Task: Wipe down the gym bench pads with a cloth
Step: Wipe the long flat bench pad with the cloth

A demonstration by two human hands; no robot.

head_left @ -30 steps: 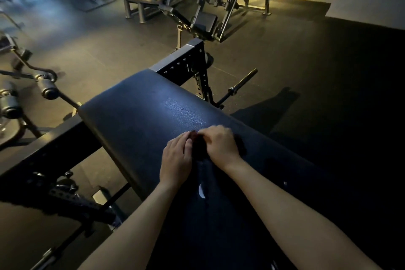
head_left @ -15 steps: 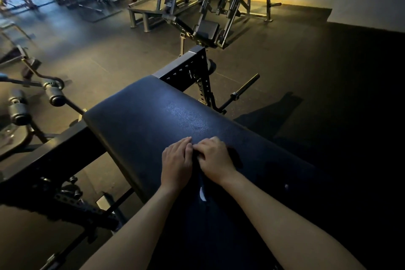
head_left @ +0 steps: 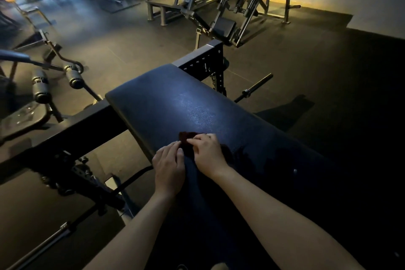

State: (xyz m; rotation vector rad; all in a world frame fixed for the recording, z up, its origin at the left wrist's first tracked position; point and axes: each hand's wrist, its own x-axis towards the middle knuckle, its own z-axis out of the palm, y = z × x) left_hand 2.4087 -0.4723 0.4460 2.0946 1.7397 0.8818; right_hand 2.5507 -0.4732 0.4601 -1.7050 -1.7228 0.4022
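Note:
A long dark blue bench pad (head_left: 166, 103) runs from the middle of the view toward the lower right. A small dark reddish cloth (head_left: 186, 137) lies on it, partly hidden under my fingers. My right hand (head_left: 208, 153) presses down on the cloth with its fingers bent over it. Beside it, my left hand (head_left: 169, 167) lies palm down on the pad, fingertips touching the cloth's left edge. A damp sheen shows on the pad just beyond the cloth.
A black steel frame (head_left: 72, 129) crosses under the pad to the left, with roller pads (head_left: 40, 85) beyond it. A perforated upright (head_left: 210, 59) stands at the pad's far end, a bar peg (head_left: 254, 89) to its right. Weight machines (head_left: 230, 2) stand at the back.
Both hands stay together on the pad. The cloth now shows beyond my right fingers, where it was almost hidden before. The camera has tilted up, showing more of the gym.

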